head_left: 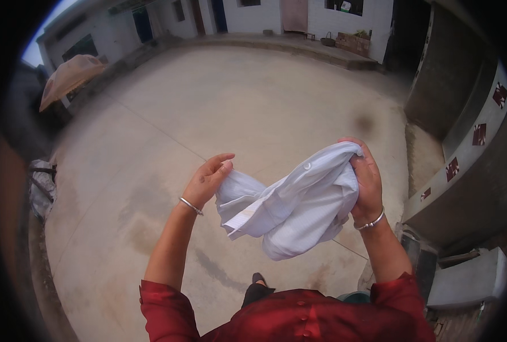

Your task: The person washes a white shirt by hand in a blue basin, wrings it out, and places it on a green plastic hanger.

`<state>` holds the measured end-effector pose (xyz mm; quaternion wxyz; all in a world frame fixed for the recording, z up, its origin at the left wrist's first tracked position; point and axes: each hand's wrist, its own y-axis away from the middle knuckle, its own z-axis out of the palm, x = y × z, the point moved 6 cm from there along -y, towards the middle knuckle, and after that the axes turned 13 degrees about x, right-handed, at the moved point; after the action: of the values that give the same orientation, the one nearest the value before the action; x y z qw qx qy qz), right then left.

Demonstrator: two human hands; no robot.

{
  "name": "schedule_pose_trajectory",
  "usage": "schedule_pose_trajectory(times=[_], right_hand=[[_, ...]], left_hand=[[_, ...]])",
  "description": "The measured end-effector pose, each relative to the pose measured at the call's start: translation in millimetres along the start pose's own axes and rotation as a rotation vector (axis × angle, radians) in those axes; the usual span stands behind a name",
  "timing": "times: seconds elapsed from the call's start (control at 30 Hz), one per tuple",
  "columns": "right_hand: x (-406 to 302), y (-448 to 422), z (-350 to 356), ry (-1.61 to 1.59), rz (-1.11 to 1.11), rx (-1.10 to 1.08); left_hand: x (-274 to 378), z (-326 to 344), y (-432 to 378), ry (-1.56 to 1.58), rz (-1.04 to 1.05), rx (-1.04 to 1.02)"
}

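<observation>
A pale, thinly striped buttoned garment (pixel 298 209), probably a shirt, is stretched between my two hands above the concrete floor. My left hand (pixel 206 181) grips one end of it between thumb and fingers. At the opposite end, my right hand (pixel 364 179) has the bunched cloth against its palm, with the fingertips behind a folded edge. A white button (pixel 307 166) shows along the upper fold. The middle of the garment sags in loose folds, and its lower part hangs free. Each wrist wears a silver bangle.
Concrete paving (pixel 236 107) spreads around me. A green basin (pixel 356 297) is partly hidden by my right side, near a pale slab-like sink (pixel 467 278). A wall with red tile pieces (pixel 479 134) runs along the right. A peach umbrella (pixel 69 75) stands far left.
</observation>
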<state>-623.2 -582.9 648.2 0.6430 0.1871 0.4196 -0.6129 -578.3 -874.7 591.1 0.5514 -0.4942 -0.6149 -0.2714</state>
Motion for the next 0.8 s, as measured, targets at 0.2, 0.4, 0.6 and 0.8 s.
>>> schedule_pose_trajectory(times=[0.2, 0.4, 0.6, 0.8], right_hand=[[33.1, -33.2, 25.1, -0.121, -0.006, 0.174], [43.7, -58.3, 40.3, -0.022, -0.028, 0.136], [31.3, -78.1, 36.4, 1.247, -0.489, -0.225], [-29.3, -118.6, 33.3, 1.202, -0.829, -0.092]], left_hand=[[-9.9, 40.9, 12.6, 0.171, 0.156, -0.593], [-9.2, 49.9, -10.1, 0.254, 0.016, -0.552], [63.5, -36.8, -112.4, 0.370, 0.411, 0.035], [133.2, -24.9, -140.6, -0.202, 0.809, 0.147]])
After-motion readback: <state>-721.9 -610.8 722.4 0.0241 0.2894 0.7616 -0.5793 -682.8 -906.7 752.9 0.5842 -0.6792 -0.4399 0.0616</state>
